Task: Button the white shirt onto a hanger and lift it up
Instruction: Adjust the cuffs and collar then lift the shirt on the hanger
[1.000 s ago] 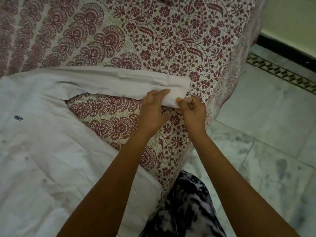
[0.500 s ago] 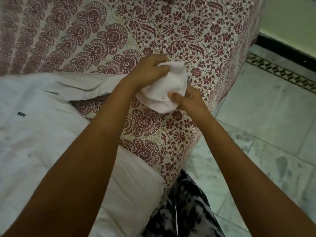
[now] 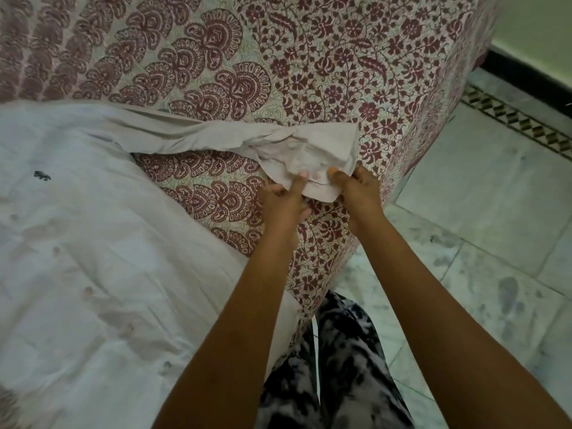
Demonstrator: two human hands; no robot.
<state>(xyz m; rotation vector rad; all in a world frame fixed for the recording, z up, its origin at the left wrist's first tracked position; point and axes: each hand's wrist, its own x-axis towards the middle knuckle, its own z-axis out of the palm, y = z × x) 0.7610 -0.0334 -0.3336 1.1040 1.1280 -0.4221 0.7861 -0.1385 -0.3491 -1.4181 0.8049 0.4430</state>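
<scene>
Cuff [image 3: 312, 159]: dropped back flat onto the bed [image 3: 309, 72], not bunched up anymore.
Grip: left hand [image 3: 283, 205] and right hand [image 3: 359, 193] both pinching its edge.
Risk: button [image 3: 316, 175] slips away, cloth's floppy.

left hand [image 3: 283, 201], right hand [image 3: 356, 188], pinching shirt cuff [image 3: 312, 162]

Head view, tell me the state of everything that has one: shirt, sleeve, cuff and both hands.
white shirt: spread flat on the bedsheet
sleeve: stretched sideways, twisted near the cuff
cuff: held at its near edge, button showing between the thumbs
left hand: pinches the cuff
right hand: pinches the cuff
</scene>
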